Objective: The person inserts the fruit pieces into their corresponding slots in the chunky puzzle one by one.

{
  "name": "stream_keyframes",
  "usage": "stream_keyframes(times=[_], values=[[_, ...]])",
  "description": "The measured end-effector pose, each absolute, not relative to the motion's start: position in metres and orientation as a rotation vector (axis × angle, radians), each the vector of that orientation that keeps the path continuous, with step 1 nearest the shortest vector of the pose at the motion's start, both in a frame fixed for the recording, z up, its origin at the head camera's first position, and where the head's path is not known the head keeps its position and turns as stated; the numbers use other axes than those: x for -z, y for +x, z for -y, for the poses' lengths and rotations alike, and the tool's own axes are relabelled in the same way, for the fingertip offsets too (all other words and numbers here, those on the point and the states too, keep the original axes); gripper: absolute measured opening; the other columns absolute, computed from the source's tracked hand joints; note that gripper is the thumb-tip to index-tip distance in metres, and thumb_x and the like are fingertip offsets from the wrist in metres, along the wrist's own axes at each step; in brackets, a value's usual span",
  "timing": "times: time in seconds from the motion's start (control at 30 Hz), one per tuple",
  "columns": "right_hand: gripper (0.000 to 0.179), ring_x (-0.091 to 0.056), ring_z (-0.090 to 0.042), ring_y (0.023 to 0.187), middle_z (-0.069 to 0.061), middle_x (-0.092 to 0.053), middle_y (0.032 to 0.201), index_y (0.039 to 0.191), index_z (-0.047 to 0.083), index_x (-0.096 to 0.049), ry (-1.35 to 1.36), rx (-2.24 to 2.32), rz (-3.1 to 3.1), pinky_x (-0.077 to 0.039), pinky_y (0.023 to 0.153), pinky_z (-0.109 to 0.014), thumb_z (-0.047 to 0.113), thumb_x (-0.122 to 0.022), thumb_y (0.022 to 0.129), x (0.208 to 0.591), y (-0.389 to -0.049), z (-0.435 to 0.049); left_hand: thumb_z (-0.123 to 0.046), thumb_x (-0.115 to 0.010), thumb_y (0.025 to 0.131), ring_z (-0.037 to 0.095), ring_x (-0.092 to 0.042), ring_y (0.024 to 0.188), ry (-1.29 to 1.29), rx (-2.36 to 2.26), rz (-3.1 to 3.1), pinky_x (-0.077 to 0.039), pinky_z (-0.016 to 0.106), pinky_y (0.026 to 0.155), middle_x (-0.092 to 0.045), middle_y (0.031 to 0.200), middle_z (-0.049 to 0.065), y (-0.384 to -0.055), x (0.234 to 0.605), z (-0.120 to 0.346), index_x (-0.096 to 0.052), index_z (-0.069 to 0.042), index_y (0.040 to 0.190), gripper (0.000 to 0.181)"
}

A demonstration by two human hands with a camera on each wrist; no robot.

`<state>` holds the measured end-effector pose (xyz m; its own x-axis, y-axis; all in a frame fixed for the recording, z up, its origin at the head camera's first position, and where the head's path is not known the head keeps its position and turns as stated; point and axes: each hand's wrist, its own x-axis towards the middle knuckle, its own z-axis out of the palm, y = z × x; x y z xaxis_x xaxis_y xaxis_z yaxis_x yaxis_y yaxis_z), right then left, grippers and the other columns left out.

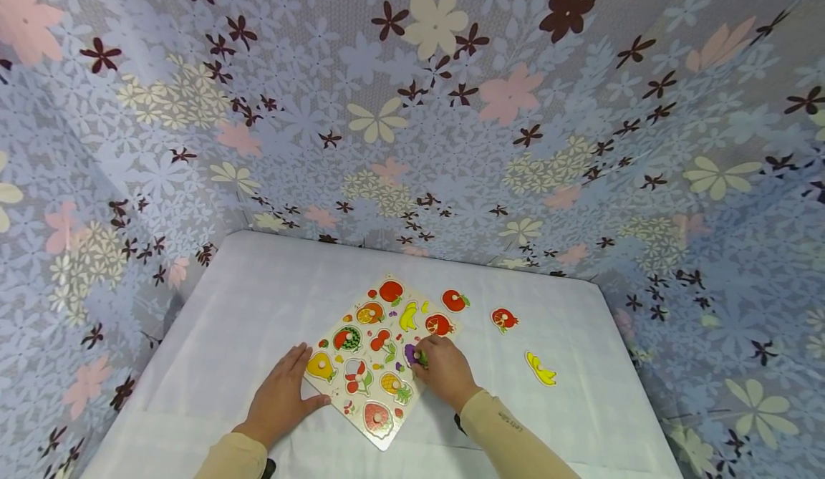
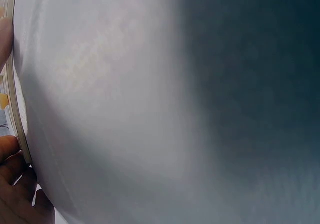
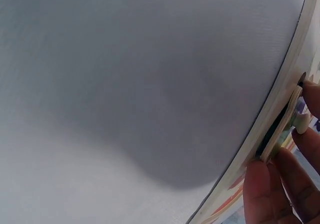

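Note:
A white wooden fruit puzzle board [image 1: 384,442] lies turned cornerwise on the table. My right hand [image 1: 447,371] pinches a purple grape piece [image 1: 410,354] at the board's right side. In the right wrist view that grape piece [image 3: 281,129] is tilted, one edge raised from the board, between thumb and fingers near its white knob [image 3: 301,123]. My left hand [image 1: 278,400] rests at the board's left corner, thumb and fingers spread along two sides. Its fingers touch the board's edge [image 2: 19,119] in the left wrist view. Near them is a yellow pear piece [image 1: 319,366].
To the right of the board lie a loose red tomato-like piece [image 1: 455,300], a pomegranate piece [image 1: 504,319] and a banana piece [image 1: 541,369]. Other fruit pieces sit on the board. A white cloth covers the table [image 1: 271,286], with flowered curtains [image 1: 412,142] around it.

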<state>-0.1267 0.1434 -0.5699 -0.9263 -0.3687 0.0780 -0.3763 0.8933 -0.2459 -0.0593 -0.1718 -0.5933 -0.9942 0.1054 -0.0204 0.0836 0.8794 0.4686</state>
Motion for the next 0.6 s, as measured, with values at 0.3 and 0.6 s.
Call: stream_keyframes(times=[0.3, 0.6], values=[[0.03, -0.063, -0.021, 0.101, -0.002, -0.067, 0.11, 0.102, 0.013, -0.072, 0.575, -0.408, 3.058, -0.055, 0.092, -0.037, 0.032, -0.085, 0.081, 0.5708, -0.1255, -0.1432, -0.052, -0.086, 0.072, 0.037, -0.033, 0.142, 0.151, -0.749, -3.001, -0.035, 0.053, 0.112, -0.035, 0.157, 0.018, -0.0597, 0.5932, 0.1715, -0.041, 0.001, 0.15, 0.104], [0.035, -0.061, -0.023, 0.108, -0.004, -0.066, 0.118, 0.109, 0.012, -0.072, 0.597, -0.544, 3.14, -0.052, 0.098, -0.04, 0.022, -0.085, 0.079, 0.5629, -0.1259, -0.1471, -0.052, -0.086, 0.072, 0.037, -0.032, 0.142, 0.151, -0.748, -2.996, -0.034, 0.053, 0.112, -0.034, 0.157, 0.018, -0.0593, 0.5918, 0.1715, -0.041, 0.002, 0.149, 0.104]])
